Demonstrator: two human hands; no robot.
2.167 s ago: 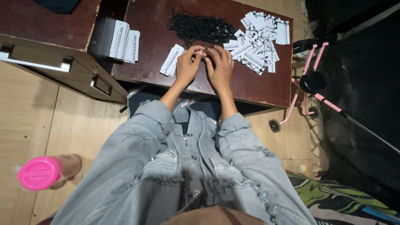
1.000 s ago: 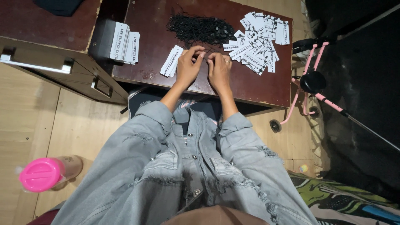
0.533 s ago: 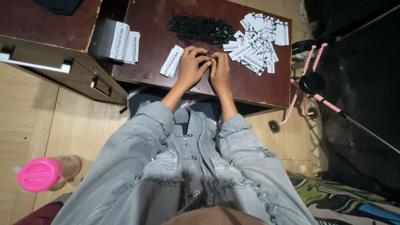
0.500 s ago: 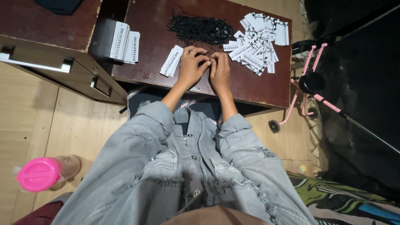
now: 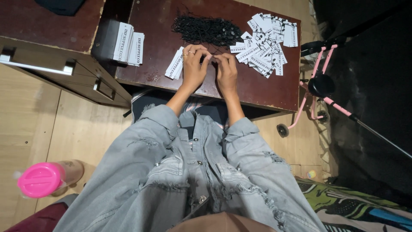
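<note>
**Tag work at mid-table, both hands engaged**

My left hand (image 5: 194, 68) and right hand (image 5: 226, 73) meet fingertip to fingertip near the table's (image 5: 266, 92) middle, pinching something small; what it is cannot be told. A small stack of white tags (image 5: 175, 64) lies just left of my left hand. A larger, loose spread of tags (image 5: 264, 45) fills the far right corner, beside the black string pile (image 5: 206, 30) at the far edge. Judged: much remains. Open room lies along the near edge.

I'm seeing a dark wooden bench (image 5: 266, 86), worn and matt; white paper tags (image 5: 266, 43) near its far right corner, matt black string (image 5: 206, 30), frayed grey denim sleeves (image 5: 240, 172), glossy pink plastic lid (image 5: 40, 178).
</note>
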